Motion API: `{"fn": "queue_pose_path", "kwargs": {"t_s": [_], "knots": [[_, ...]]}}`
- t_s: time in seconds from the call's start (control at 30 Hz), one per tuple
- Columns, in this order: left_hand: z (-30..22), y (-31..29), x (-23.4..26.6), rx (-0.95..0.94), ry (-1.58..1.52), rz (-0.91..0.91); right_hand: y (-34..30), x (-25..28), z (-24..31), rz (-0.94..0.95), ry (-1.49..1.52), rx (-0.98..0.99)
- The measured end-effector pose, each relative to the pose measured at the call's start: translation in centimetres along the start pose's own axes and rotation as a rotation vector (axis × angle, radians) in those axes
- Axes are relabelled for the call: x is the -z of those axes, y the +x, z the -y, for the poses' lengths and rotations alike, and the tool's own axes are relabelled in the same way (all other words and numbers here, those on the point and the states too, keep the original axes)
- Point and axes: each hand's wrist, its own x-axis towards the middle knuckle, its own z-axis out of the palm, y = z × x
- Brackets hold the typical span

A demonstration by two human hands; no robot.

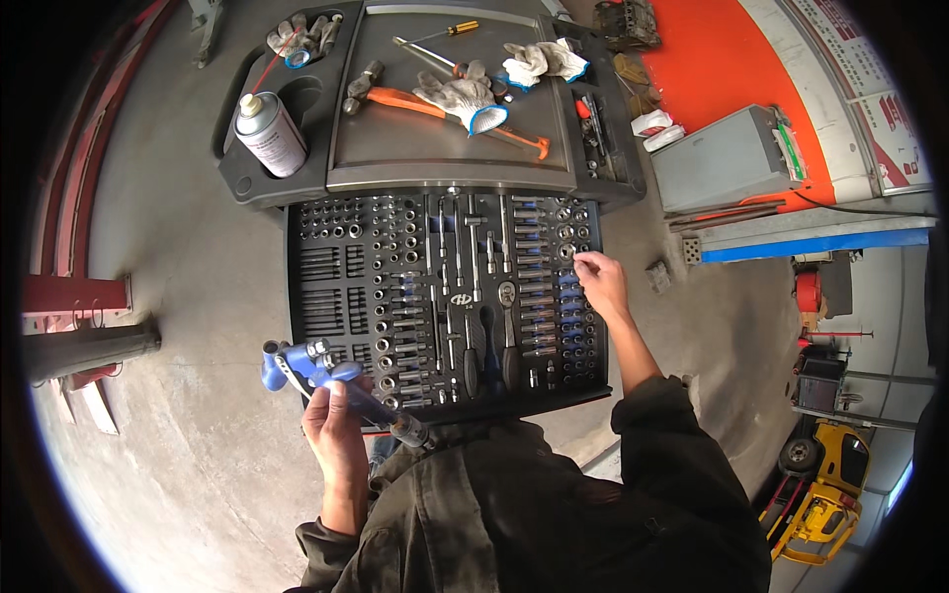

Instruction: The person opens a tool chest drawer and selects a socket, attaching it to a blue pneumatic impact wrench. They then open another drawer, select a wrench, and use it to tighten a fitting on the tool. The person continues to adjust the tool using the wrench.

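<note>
Left hand (334,435): we grip blue tool (318,370), partly hiding drawer's (539,403) near-left corner.
Right hand (605,289): at sockets (565,232); whether pinching, we cannot tell.
Cabinet top (386,158): hammer (407,100), gloves (462,99), spray can (271,138).

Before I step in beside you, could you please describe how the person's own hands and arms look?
The left hand and right hand are both bare, with no gloves or watch visible. Loose, dark olive sleeves cover the upper arms and stop partway along the forearms, leaving the wrists uncovered.
</note>
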Motion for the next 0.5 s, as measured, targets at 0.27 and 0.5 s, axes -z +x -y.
{"fn": "queue_pose_path", "kwargs": {"t_s": [0.27, 0.5], "knots": [[0.2, 0.2, 0.3, 0.012, -0.022, 0.004, 3.4, -1.7, 4.0, 0.111, -0.286, 0.096], [0.1, 0.0, -0.3, 0.026, 0.008, -0.115, 5.9, -3.3, 4.9, 0.108, -0.423, 0.242]]}}
